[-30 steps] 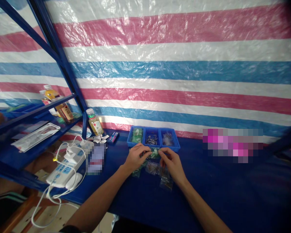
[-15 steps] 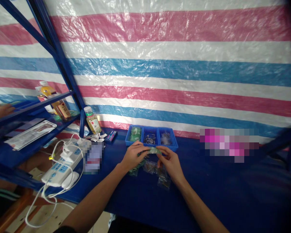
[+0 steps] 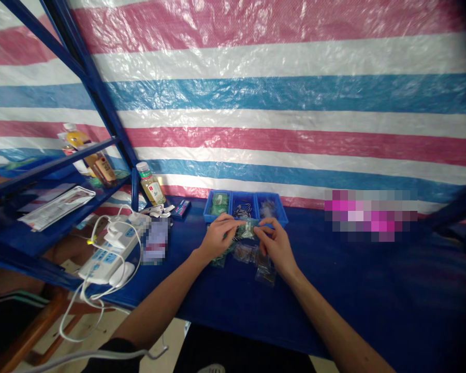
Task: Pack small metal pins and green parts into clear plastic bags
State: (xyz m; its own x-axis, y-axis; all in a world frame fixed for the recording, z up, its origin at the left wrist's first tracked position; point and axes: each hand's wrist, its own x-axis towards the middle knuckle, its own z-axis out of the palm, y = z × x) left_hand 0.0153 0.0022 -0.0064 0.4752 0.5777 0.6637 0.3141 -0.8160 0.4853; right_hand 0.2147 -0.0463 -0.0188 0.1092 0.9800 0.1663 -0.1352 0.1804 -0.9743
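A small clear plastic bag with a greenish tint (image 3: 248,228) is stretched between my two hands above the blue table. My left hand (image 3: 218,235) pinches its left side, and the fingers of my right hand (image 3: 275,244) close on its right edge. Right behind the hands stand blue bins (image 3: 285,218) side by side: green packets (image 3: 219,204) in the left one, dark slim pieces (image 3: 243,210) in the middle, clear bags (image 3: 269,209) in the right. Below the hands lie small filled clear bags (image 3: 264,274) and a green packet (image 3: 218,260), partly covered by my left hand.
To the left sit a power strip (image 3: 101,261) with tangled white cables, a bottle (image 3: 151,185), a small dark box (image 3: 181,209) and paper scraps. A blue metal frame with a shelf (image 3: 19,241) borders that side. A striped plastic sheet (image 3: 275,140) hangs behind the table.
The bag between my hands now faces me more broadly, and my right fingers have shifted along its right edge. The whole view has shifted slightly. The arm at far left has mostly left sight.
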